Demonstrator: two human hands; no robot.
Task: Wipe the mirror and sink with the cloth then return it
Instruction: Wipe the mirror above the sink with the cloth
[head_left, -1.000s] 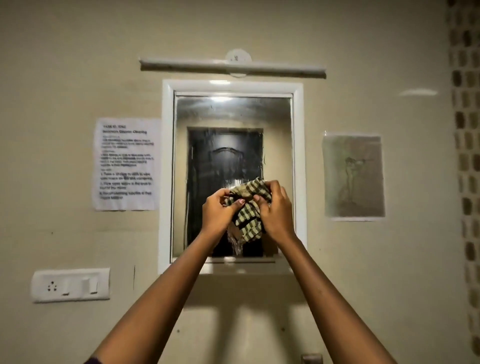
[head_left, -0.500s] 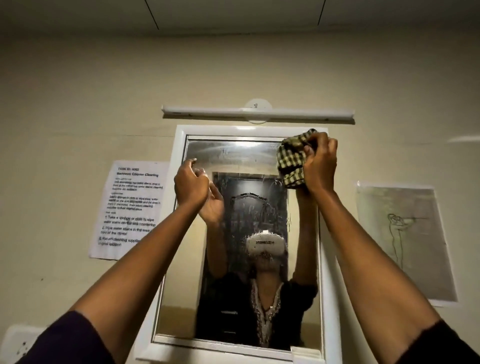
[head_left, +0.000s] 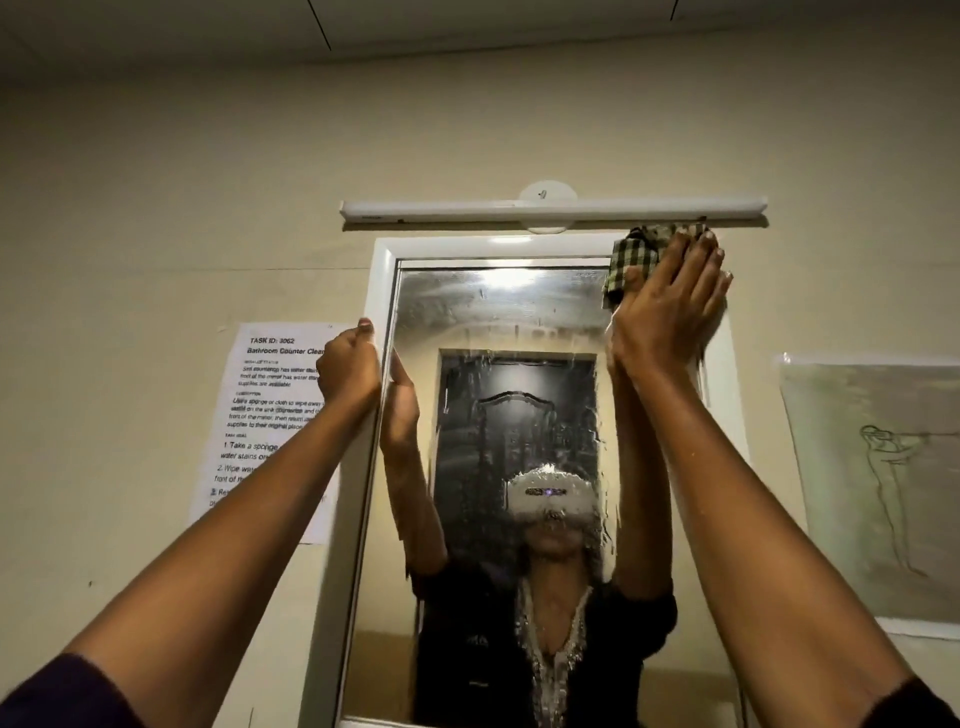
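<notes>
A white-framed wall mirror (head_left: 488, 322) fills the middle of the head view, its glass streaked and wet with drops. My right hand (head_left: 670, 306) presses a green-and-cream checked cloth (head_left: 631, 257) flat against the mirror's top right corner, fingers spread over it. My left hand (head_left: 349, 366) is closed around the left edge of the mirror frame, high up. The sink is out of view.
A white tube light (head_left: 550, 210) is mounted just above the mirror, right over the cloth. A printed task sheet (head_left: 260, 415) hangs left of the mirror and a sketch on paper (head_left: 878, 488) hangs on the right. The ceiling shows at the top.
Both hands left the cloth bunched at mirror centre; my right hand carried it up to the top right corner and flattened on it. My left hand moved onto the frame's left edge.
</notes>
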